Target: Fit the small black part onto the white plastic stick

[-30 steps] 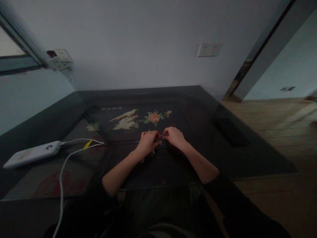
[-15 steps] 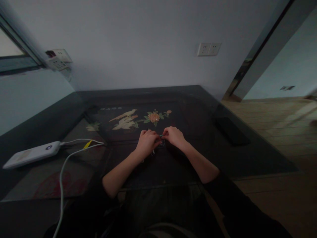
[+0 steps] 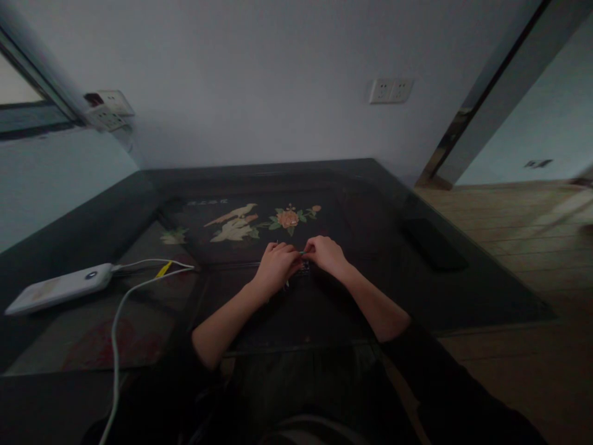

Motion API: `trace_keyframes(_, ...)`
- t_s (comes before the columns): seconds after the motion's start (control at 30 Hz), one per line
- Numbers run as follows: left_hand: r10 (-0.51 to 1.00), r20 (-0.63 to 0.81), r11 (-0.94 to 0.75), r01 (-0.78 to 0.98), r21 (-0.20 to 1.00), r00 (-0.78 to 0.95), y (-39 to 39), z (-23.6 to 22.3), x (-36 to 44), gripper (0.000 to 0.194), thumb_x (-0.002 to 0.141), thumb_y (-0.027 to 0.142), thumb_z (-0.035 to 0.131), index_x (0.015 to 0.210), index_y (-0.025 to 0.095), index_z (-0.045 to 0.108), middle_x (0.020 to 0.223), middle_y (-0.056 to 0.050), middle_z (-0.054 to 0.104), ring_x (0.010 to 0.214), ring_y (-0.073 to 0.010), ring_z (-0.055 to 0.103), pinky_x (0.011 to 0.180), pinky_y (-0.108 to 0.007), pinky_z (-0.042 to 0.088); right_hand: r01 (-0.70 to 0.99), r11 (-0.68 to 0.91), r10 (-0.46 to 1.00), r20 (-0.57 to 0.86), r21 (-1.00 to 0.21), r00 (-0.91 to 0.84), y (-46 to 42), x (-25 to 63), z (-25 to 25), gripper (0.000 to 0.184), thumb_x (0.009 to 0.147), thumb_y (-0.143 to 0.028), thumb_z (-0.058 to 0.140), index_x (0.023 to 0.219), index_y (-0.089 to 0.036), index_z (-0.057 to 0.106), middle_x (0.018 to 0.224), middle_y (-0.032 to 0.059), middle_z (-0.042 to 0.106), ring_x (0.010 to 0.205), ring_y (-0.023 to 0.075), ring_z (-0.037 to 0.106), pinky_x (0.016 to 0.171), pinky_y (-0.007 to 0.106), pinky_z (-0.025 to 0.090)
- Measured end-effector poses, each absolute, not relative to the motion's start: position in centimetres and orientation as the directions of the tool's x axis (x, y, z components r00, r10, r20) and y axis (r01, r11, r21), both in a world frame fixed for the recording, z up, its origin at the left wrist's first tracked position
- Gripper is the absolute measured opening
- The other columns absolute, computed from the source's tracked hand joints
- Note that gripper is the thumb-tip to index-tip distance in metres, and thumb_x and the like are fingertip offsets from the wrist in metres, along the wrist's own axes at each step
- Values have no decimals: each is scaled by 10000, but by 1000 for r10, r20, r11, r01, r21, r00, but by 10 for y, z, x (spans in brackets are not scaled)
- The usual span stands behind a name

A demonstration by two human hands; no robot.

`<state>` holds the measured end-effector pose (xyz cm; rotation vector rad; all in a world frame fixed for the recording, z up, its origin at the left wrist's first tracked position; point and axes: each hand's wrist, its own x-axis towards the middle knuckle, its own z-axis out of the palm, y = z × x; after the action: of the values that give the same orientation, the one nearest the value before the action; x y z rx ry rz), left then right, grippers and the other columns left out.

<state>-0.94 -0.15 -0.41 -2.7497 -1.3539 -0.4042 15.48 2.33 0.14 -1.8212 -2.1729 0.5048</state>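
Observation:
My left hand point(image 3: 278, 264) and my right hand point(image 3: 325, 254) meet over the middle of the dark table. Between their fingertips is a small greenish piece point(image 3: 302, 253), pinched from both sides; its kind is too small to make out. Just below the fingers lies a small dark item with light marks point(image 3: 305, 266), partly covered by my hands. A thin pale tip point(image 3: 286, 285) pokes out beneath my left hand, the rest of it hidden. Both hands have closed fingers.
A white power bank point(image 3: 60, 289) lies on the left, with a white cable point(image 3: 115, 346) running to the front edge. A flat black object point(image 3: 434, 245) rests at the right. Bird and flower pictures decorate the glossy tabletop point(image 3: 370, 185). Wall sockets point(image 3: 391, 91) are behind.
Almost nothing differs. Both hands stay in the same place, still pinching the small greenish piece, with only a slight shift of the fingers.

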Motion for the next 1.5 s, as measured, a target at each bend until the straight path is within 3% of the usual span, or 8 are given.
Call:
trace_keyframes(0.3,792,224,-605,779,167,567,-2,2,-9,89,817,273,619,807,185,634,862,-23,648,865,-194,557,769,-327,330,891,157,983,-23,-425,-184,23,154,1,130,735,-298,696,853,-242,695,904,36,710,848,200,651,672,263,436)
trace_keyframes(0.57,803,317,-585,769,259,505,8,3,-19,52,799,241,631,780,195,644,830,-25,617,829,-186,544,715,-300,399,878,177,980,2,-445,-197,23,157,2,132,757,-325,688,851,-233,692,887,38,708,836,190,650,660,256,432)
trace_keyframes(0.8,813,377,-574,719,392,443,13,0,-23,17,789,196,628,791,188,643,1001,-40,594,933,-177,573,808,-293,465,833,190,982,99,-519,-163,24,161,10,111,760,-287,691,850,-222,695,817,22,709,762,176,643,619,251,413)
trace_keyframes(1.07,822,351,-554,772,312,448,9,6,-25,77,817,225,592,847,199,657,1067,-43,617,957,-201,588,804,-310,474,711,430,902,288,-556,-321,23,163,17,114,792,-255,667,889,-197,683,815,22,695,742,144,610,669,239,411)
trace_keyframes(1.3,780,371,-597,778,197,504,9,10,-24,100,832,246,578,873,192,651,1000,-59,635,913,-207,584,764,-313,465,647,484,875,351,-589,-334,24,164,16,116,805,-247,646,893,-180,682,830,26,683,722,132,586,678,239,410)
trace_keyframes(1.5,762,413,-624,738,259,499,9,9,-24,93,844,241,563,860,190,640,971,-54,629,905,-191,586,765,-302,465,476,463,885,365,-747,-288,23,160,18,145,789,-272,650,880,-163,678,747,15,664,646,119,570,625,230,431)
